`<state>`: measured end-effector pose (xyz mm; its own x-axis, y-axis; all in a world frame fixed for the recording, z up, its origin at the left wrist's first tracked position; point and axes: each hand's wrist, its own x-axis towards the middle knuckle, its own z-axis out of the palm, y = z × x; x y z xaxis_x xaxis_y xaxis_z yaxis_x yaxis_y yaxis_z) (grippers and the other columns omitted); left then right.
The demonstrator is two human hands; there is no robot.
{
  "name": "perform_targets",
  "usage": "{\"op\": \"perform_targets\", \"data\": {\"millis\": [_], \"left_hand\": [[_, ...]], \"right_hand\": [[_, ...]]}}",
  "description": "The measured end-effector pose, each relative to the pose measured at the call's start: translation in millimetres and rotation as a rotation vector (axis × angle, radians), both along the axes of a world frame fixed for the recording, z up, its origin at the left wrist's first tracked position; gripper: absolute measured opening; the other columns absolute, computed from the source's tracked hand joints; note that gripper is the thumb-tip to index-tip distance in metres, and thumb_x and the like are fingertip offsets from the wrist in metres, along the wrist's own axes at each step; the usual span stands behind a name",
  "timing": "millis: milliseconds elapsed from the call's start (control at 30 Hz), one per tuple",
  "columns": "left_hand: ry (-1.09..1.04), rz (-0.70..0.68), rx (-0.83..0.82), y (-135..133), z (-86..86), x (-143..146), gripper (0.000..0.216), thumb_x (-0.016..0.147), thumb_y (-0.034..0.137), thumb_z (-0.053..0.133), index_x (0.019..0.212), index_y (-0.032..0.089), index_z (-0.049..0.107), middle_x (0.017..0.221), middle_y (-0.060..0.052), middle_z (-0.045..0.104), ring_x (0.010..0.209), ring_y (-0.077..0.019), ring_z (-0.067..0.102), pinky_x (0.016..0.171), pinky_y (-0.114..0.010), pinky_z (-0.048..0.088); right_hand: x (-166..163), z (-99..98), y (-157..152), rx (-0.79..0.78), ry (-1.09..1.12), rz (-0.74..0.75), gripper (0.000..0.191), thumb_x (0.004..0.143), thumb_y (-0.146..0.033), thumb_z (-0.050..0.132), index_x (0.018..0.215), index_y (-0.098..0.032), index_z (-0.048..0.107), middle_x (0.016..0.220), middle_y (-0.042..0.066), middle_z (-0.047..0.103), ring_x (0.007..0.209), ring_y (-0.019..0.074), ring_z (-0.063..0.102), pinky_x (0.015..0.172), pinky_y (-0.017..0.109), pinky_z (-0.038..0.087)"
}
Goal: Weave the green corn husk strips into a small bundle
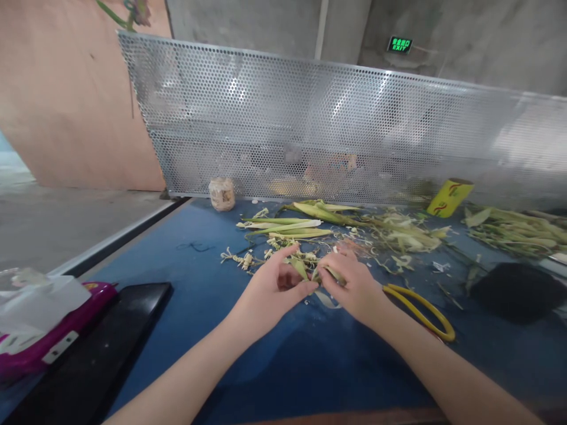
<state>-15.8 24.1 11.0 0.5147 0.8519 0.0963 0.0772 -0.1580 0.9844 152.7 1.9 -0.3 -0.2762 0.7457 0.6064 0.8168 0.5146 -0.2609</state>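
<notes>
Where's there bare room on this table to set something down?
Bare blue lies between the black tray and the left hand, up to the jar, and between the forearms. Crowded: leaf strips in and beyond both hands, scissors by the right hand.

Left hand (274,290), right hand (355,287) and forearms are bare.
</notes>
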Motion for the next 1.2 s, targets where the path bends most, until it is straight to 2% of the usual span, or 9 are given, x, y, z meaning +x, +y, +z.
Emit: {"op": "perform_targets", "data": {"millis": [167,300,467,567,667,767,967,1033,1200], "left_hand": [[-0.025,0.017,-0.004,3.2,-1.9,-1.2,0.067,0.068,0.022,0.062,0.128,0.015,0.032,0.061,0.006,0.052,0.057,-0.0097,0.046,0.055,-0.024,0.036],[-0.063,0.092,0.03,6.9,-1.3,-2.3,0.065,0.07,0.023,0.061,0.127,0.013,0.032,0.058,0.008,0.049,0.053,-0.0084,0.044,0.053,-0.022,0.034],[-0.086,0.154,-0.01,8.9,0.5,-3.1,0.062,0.07,0.021,0.059,0.126,0.011,0.032,0.06,0.006,0.049,0.053,-0.0081,0.044,0.052,-0.022,0.034],[-0.102,0.109,-0.026,7.7,-0.2,-3.9,0.067,0.07,0.021,0.058,0.129,0.011,0.028,0.06,0.006,0.049,0.055,-0.0094,0.046,0.054,-0.023,0.036],[-0.073,0.047,0.008,6.4,-2.8,-4.3,0.083,0.069,0.02,0.059,0.137,0.012,0.012,0.06,0.006,0.05,0.056,-0.0101,0.046,0.054,-0.024,0.036],[-0.057,0.009,0.076,5.8,-7.8,-3.0,0.093,0.069,0.016,0.059,0.139,0.014,-0.001,0.062,0.006,0.051,0.056,-0.0098,0.045,0.054,-0.023,0.035],[-0.094,-0.054,0.11,0.4,-18.3,2.6,0.103,0.065,0.014,0.063,0.14,0.018,-0.008,0.064,0.004,0.053,0.059,-0.0121,0.051,0.06,-0.026,0.042],[-0.163,-0.083,0.051,-2.4,-18.1,4.3,0.101,0.067,0.015,0.062,0.139,0.022,-0.008,0.068,0.002,0.055,0.062,-0.0127,0.054,0.063,-0.028,0.045],[-0.234,-0.123,-0.051,-6.3,-10.6,6.7,0.106,0.067,0.016,0.065,0.138,0.024,-0.013,0.072,0.002,0.057,0.067,-0.0129,0.057,0.067,-0.027,0.046]], "right_hand": [[-2.1,5.5,-2.4,-0.297,0.272,0.024,0.016,0.084,-0.025,0.042,0.072,-0.02,0.051,0.054,-0.003,0.053,0.051,0.0111,0.049,0.053,0.024,0.037],[-1.3,9.4,-4.4,-0.458,0.586,0.17,0.005,0.081,-0.026,0.049,0.082,-0.021,0.046,0.065,-0.003,0.053,0.061,0.0107,0.054,0.057,0.022,0.042],[2.1,11.9,-11.1,-0.486,0.558,0.389,0.019,0.075,-0.018,0.056,0.094,-0.021,0.051,0.086,0.002,0.058,0.083,0.0141,0.055,0.077,0.029,0.044],[3.7,12.9,-14.0,-0.483,0.515,0.473,0.022,0.08,-0.025,0.05,0.1,-0.02,0.057,0.09,0.006,0.06,0.078,0.0154,0.053,0.072,0.03,0.044],[2.4,12.2,-12.4,-0.449,0.455,0.379,0.021,0.083,-0.025,0.046,0.097,-0.02,0.06,0.085,0.005,0.06,0.07,0.0137,0.052,0.063,0.028,0.045],[-0.5,8.3,-6.9,-0.337,0.35,0.266,0.013,0.078,-0.019,0.053,0.088,-0.021,0.061,0.081,0.003,0.06,0.065,0.0125,0.052,0.06,0.025,0.045],[-5.4,2.1,-0.6,-0.121,0.304,0.245,0.006,0.075,-0.02,0.06,0.07,-0.02,0.063,0.073,0.003,0.058,0.061,0.0124,0.051,0.055,0.025,0.043],[-6.4,1.9,-0.9,-0.146,0.323,0.235,0.005,0.073,-0.02,0.061,0.077,-0.022,0.063,0.078,0.003,0.058,0.063,0.013,0.051,0.056,0.026,0.042],[-3.8,2.2,-0.1,-0.415,0.608,0.249,0.044,0.067,-0.016,0.065,0.106,-0.023,0.045,0.071,-0.004,0.052,0.056,0.0093,0.045,0.053,0.023,0.04]]}}
